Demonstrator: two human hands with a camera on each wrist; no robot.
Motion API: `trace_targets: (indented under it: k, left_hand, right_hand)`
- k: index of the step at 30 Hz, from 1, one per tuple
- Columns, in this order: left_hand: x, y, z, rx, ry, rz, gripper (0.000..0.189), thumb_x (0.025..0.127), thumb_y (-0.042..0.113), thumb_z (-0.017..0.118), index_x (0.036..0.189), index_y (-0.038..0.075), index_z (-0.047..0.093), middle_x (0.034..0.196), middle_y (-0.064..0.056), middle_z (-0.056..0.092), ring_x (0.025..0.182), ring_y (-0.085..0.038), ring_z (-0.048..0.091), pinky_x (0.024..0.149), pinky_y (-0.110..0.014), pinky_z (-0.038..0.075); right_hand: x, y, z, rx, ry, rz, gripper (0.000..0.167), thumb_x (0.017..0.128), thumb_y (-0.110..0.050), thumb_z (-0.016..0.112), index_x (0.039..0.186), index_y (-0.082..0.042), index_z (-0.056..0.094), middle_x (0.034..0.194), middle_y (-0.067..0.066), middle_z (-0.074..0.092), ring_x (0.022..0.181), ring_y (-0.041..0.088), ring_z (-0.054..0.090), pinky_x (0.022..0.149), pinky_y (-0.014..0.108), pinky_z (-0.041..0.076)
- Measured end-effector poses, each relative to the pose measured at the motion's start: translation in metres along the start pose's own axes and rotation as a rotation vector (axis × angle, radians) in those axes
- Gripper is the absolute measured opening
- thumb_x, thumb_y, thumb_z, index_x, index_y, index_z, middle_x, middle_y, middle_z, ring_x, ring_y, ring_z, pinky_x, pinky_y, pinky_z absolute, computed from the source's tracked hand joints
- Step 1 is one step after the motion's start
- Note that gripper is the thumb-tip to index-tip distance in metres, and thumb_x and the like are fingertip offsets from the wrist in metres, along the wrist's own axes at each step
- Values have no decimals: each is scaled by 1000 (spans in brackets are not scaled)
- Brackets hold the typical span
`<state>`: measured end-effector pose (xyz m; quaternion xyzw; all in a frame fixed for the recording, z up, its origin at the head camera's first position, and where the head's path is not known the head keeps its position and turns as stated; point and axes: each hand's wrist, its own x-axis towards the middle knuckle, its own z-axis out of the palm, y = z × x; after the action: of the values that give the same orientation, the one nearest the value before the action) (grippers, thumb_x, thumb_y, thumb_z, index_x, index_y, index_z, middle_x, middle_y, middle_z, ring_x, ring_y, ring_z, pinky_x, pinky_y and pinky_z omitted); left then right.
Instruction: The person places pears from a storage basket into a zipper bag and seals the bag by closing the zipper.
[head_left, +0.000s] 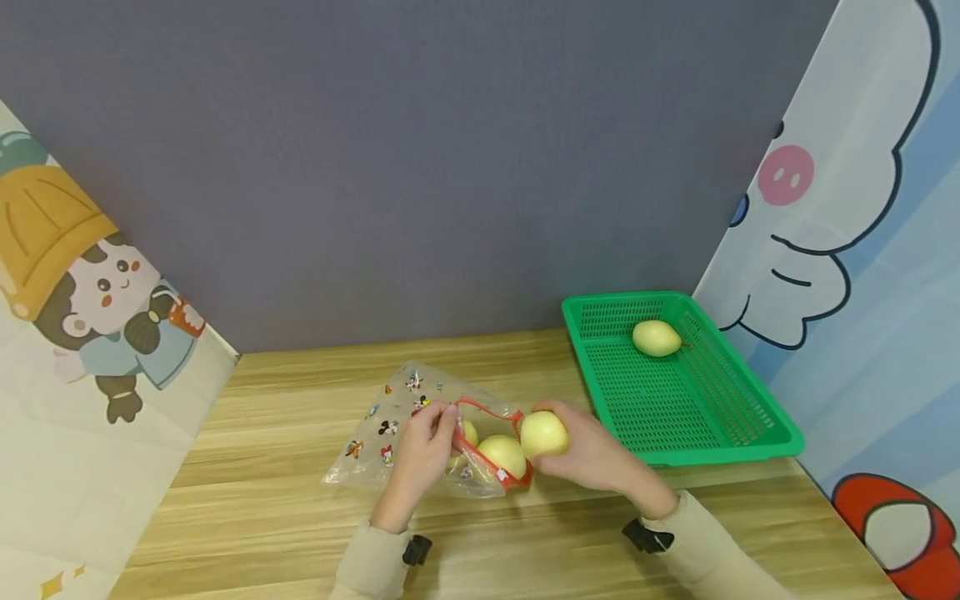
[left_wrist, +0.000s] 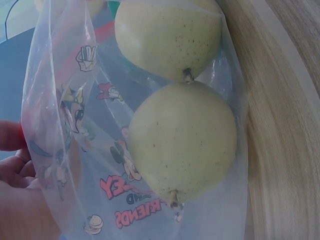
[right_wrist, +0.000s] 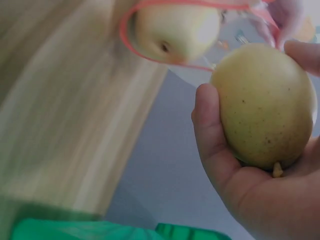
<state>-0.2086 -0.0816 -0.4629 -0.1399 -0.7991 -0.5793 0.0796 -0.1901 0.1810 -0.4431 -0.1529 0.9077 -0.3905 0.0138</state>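
Observation:
A clear plastic bag [head_left: 405, 408] with cartoon prints and a red-edged mouth lies on the table. Inside it are yellow-green pears; one pear [head_left: 503, 456] sits near the opening, and two show through the plastic in the left wrist view, the lower pear [left_wrist: 184, 142] stem down. My left hand [head_left: 422, 446] pinches the red rim of the bag. In my right hand [head_left: 581, 450] a pear [right_wrist: 265, 107] is gripped between thumb and fingers, right at the bag's mouth, its stem toward the palm.
At the right stands a green plastic basket [head_left: 678, 457] with a single pear [head_left: 657, 338] in it. A grey panel [head_left: 390, 183] rises behind the wooden table [head_left: 262, 467]. Cartoon-printed sheets [head_left: 832, 275] flank both sides.

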Motion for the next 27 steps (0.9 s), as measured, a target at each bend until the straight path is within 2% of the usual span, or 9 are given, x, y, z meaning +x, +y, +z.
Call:
trace_targets:
  k: [5, 12, 17, 23, 27]
  left_hand:
    - [0, 0, 1, 0, -7, -2, 34, 109, 21, 50, 96, -6, 65, 70, -5, 61, 59, -21, 64, 55, -41, 60]
    - [-2, -1, 2, 2, -21, 7, 31, 108, 20, 51, 95, -4, 65, 73, -5, 63, 60, -17, 63, 55, -30, 59]
    - [-3, 0, 4, 24, -31, 13, 29, 108, 20, 50, 94, -1, 64, 73, -4, 62, 61, -16, 63, 56, -28, 59]
    - [-4, 0, 6, 33, -37, 39, 25, 108, 16, 51, 92, 2, 65, 72, -3, 62, 60, -23, 65, 53, -32, 59]
    - [-4, -1, 7, 52, -35, 57, 27, 108, 14, 50, 92, -2, 65, 70, -2, 61, 58, -26, 64, 49, -29, 57]
  right_hand:
    - [-3, 5, 13, -2, -24, -3, 63, 74, -22, 82, 130, -16, 57, 121, 3, 60, 91, 17, 59, 70, 34, 53]
    - [-4, 7, 24, -50, 20, -41, 59, 69, -22, 83, 124, -18, 61, 120, 2, 60, 96, 16, 57, 74, 34, 51]
    - [-4, 1, 27, -76, 24, -47, 64, 69, -25, 84, 127, -15, 59, 121, 5, 58, 92, 15, 57, 71, 33, 52]
    - [-3, -7, 32, -120, 9, -64, 71, 73, -30, 83, 136, -13, 54, 126, 8, 54, 89, 13, 56, 67, 31, 52]
    - [-2, -12, 35, -140, -2, -68, 71, 76, -33, 81, 138, -13, 53, 124, 8, 54, 87, 14, 55, 64, 30, 51]
